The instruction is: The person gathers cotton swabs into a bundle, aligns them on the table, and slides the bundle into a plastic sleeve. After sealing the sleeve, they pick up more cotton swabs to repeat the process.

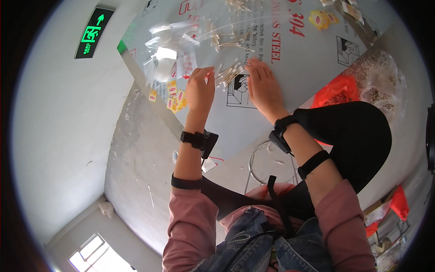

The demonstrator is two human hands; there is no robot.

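A loose bundle of thin pale sticks, perhaps cotton swabs [231,74], lies on the film-covered table [253,43] between my two hands. At its left end is my left hand [200,89], fingers bent and the thumb a little apart, nothing visible in it. My right hand [265,89] rests beside the bundle's right end, its fingers stretched out with the tips near the sticks. Left of my left hand lie clear plastic bags [170,47] in a shiny heap. Small yellow printed packets [176,97] lie near the table edge beside my left wrist.
More sticks [222,38] are scattered farther up the table. Another yellow packet cluster [321,19] sits at the far right. Beyond the right edge are a red bag [337,90] and a clear bag [383,88] of small bits. A metal-ringed stool [251,165] stands below.
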